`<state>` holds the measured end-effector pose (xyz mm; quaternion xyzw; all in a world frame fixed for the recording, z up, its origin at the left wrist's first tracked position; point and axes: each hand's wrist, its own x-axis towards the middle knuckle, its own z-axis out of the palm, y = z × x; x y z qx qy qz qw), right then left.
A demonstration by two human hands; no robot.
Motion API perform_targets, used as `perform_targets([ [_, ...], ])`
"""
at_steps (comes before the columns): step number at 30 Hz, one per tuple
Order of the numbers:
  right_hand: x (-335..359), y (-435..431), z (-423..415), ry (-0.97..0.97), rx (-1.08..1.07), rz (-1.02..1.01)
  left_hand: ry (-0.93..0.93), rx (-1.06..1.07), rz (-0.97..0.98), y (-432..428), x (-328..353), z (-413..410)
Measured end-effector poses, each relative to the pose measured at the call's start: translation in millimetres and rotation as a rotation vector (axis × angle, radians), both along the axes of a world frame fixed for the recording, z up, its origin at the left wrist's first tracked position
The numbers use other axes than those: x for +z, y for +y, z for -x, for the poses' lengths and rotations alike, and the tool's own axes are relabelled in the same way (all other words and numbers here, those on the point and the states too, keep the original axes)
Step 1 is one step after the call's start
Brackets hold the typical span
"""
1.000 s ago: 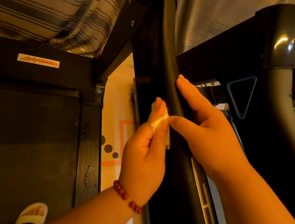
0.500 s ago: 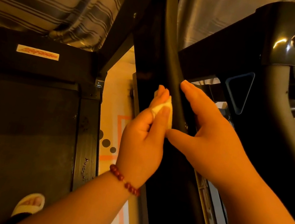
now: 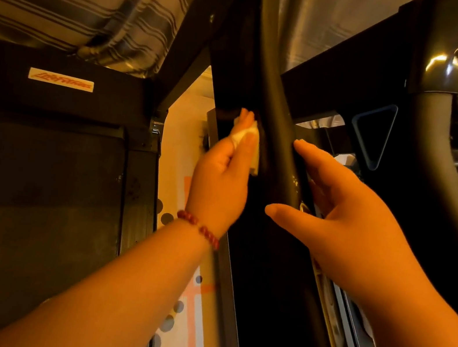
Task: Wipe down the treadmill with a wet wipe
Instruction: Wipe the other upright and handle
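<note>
The left hand pinches the wet wipe against the treadmill's black bar; the right hand, fingers spread wide, is just beside the bar.

Both forearms, entering from the bottom of the frame, are bare down to the left hand and the right hand. Around the left wrist, near centre frame, sits a single-strand bracelet of small, round, dark-red beads.
</note>
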<state>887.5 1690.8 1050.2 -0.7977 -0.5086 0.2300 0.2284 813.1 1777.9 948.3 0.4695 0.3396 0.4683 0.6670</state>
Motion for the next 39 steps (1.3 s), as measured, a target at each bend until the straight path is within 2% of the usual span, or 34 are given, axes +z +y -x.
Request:
perform_targets([
  [9,-4.7,-7.0,0.0,0.098,-0.054,-0.040,-0.085,-0.016,-0.057,-35.4,8.2,6.9],
  [14,-2.4,-7.1,7.2,0.044,-0.041,-0.010,-0.001,0.048,0.149,1.7,-18.2,-9.2],
  [19,-6.5,-7.1,7.1,0.037,-0.058,-0.035,-0.086,0.036,0.093,-38.5,0.4,-0.2],
  [21,-6.0,-7.5,6.1,0.026,-0.058,-0.033,-0.066,0.046,0.076,-31.6,-4.2,-3.2],
  [26,-4.8,-8.2,5.8,0.015,-0.063,-0.021,0.046,0.090,0.226,7.0,-33.7,-15.6],
  [32,-5.2,-7.5,8.0,0.060,-0.069,-0.038,-0.039,0.080,0.098,-26.6,-23.0,-10.8],
  [36,-6.2,-9.1,6.7,0.025,-0.061,-0.024,0.048,0.118,0.257,11.2,-52.4,-25.0],
  [39,-7.4,-9.9,5.4,0.021,-0.058,-0.025,0.052,0.091,0.282,7.8,-58.3,-24.5],
])
